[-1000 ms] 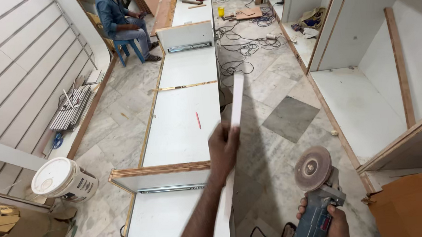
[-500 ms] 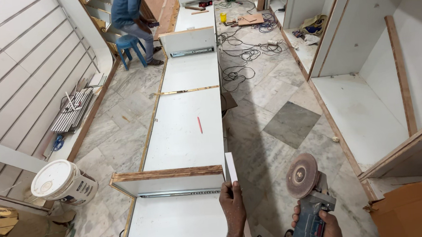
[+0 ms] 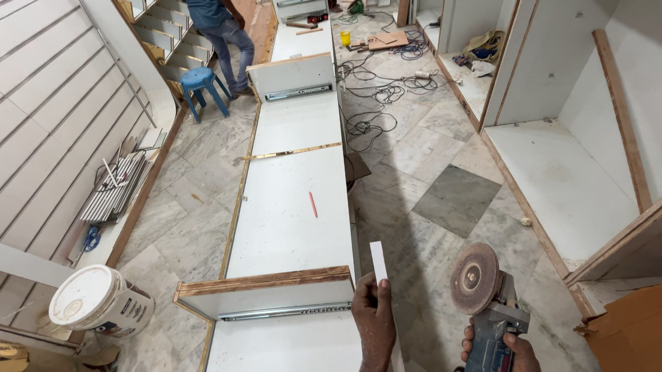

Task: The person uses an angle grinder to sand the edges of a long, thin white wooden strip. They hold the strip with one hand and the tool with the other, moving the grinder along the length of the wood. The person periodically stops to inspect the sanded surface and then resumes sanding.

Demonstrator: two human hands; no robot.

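1. Head view: my left hand (image 3: 373,320) is clamped on a thin white strip (image 3: 379,260), held upright beside the long white cabinet panel (image 3: 294,210);
2. my right hand (image 3: 515,351) is closed around an angle grinder (image 3: 482,299), disc up, above the marble floor (image 3: 420,166);
3. a red pencil (image 3: 313,203) lies on the panel.

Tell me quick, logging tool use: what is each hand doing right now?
Left hand: closed on a thin white strip, held upright.
Right hand: closed around an angle grinder, disc up.
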